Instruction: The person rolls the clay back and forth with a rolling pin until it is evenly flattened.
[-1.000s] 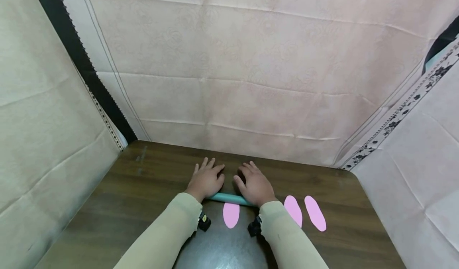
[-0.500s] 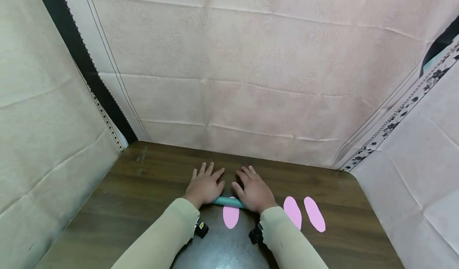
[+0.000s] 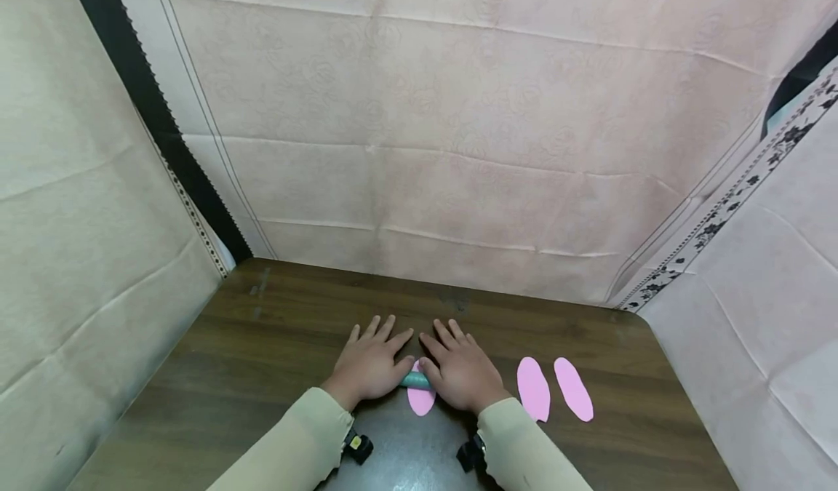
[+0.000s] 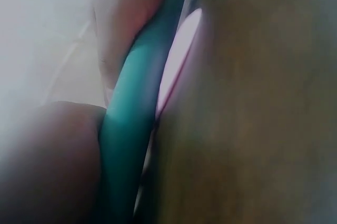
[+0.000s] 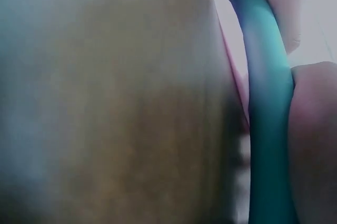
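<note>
A teal rolling rod lies crosswise over a flat pink oval piece on the wooden table. Both ends of the rod are hidden under the palms in the head view. My left hand presses on its left part, fingers spread and pointing to the far side. On its right part rests my right hand, fingers likewise extended, thumbs close together. In the left wrist view, the smooth rod runs along the palm, with the pink piece at its near side. The right wrist view shows the rod against the other palm.
Two more flat pink ovals, one beside the right forearm and another farther right, lie on the table. Light cloth walls enclose the table at the back and both sides.
Both hands have drawn back toward the body, and the rod has rolled nearer with them over the pink oval. The hands are slightly closer together, covering more of the rod.
</note>
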Available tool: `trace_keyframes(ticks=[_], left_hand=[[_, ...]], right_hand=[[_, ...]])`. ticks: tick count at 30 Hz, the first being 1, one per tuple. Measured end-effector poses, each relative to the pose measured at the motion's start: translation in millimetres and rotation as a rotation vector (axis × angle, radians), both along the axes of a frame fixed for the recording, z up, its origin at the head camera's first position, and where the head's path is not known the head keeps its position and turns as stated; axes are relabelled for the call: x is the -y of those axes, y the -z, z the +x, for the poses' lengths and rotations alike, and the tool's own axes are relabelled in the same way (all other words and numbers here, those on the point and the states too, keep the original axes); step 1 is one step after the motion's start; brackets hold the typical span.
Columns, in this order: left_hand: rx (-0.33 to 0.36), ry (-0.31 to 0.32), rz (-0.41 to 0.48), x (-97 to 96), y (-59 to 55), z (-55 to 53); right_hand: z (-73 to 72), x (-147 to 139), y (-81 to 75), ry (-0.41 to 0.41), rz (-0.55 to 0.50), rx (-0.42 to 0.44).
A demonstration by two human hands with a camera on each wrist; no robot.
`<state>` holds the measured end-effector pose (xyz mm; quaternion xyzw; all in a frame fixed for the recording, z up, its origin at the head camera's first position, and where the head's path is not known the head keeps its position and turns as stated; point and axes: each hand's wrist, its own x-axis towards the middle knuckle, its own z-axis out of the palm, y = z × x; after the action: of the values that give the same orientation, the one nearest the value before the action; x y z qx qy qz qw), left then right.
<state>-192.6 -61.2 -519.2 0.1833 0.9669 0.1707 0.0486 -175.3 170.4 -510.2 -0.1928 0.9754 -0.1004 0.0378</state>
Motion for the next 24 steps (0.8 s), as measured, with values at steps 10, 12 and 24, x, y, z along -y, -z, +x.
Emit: trace_keyframes(ticks=[10, 12, 24], left_hand=[[0.001, 0.072, -0.003, 3.1, 0.6, 18.8], [0.002, 0.085, 0.002, 4.3, -0.4, 23.4], [-0.032, 0.141, 0.033, 12.3, -3.2, 54.0]], right_hand=[[23.7, 2, -1.1, -0.034, 0.001, 0.021], [27.1, 2, -0.8, -0.045, 0.011, 0.016], [56.3, 4, -4.5, -0.075, 0.024, -0.016]])
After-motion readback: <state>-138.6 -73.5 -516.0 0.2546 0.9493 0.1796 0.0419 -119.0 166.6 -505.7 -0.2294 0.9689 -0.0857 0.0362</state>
